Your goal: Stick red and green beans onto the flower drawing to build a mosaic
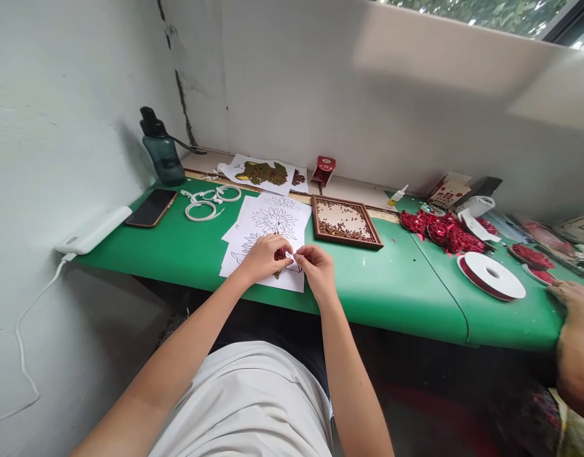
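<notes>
Sheets of white paper [296, 222] with black line drawings of flowers lie before me. Dark red beans [280, 254] cover a small patch of the top sheet, with some greenish beans [277, 274] just below. My left hand [266, 259] rests over this patch, its fingers curled and closed. My right hand [317, 270] meets it from the right, thumb and forefinger pinched together. Something small and pale shows between the fingertips, too small to name. To the right, a brown wooden tray [348, 242] holds loose red and green beans.
A phone [152, 207], white cables [200, 210] and a dark bottle [163, 152] are at left. Behind lies a bean-covered picture [262, 172]. Rightward are a glue bottle [397, 196], red shiny decorations [451, 233] and a ribbon spool [492, 275]. Another person's arm [577, 336] reaches in.
</notes>
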`<state>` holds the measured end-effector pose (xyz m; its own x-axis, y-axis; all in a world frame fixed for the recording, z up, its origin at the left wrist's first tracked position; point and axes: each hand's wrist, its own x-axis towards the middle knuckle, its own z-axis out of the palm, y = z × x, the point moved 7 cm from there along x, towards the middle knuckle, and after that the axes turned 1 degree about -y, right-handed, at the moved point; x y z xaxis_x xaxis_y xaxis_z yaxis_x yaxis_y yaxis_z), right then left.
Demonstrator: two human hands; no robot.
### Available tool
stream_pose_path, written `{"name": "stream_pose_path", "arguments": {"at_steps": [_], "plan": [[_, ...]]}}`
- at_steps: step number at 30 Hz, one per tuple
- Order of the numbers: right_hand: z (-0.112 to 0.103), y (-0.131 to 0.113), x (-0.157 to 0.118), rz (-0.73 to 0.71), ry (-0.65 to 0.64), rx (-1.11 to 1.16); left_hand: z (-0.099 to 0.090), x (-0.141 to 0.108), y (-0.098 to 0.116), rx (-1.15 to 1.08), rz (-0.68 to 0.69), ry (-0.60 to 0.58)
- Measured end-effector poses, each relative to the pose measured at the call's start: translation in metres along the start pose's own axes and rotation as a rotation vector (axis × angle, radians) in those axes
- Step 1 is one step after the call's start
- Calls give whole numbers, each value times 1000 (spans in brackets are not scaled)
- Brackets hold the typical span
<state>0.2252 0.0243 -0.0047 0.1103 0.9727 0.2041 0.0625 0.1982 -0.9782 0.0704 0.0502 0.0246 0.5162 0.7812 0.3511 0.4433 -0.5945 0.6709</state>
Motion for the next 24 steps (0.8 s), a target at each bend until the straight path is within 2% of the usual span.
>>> {"name": "stream_pose_path", "arguments": {"at_steps": [12,20,24], "plan": [[5,-1,-1,1,-34,-23,-1,-1,2,-3,15,6],[1,-2,-3,30,-7,-10,-4,-2,2,-34,7,34],[-1,-2,-4,32,4,-8,-9,-3,4,-139,5,55]]}}
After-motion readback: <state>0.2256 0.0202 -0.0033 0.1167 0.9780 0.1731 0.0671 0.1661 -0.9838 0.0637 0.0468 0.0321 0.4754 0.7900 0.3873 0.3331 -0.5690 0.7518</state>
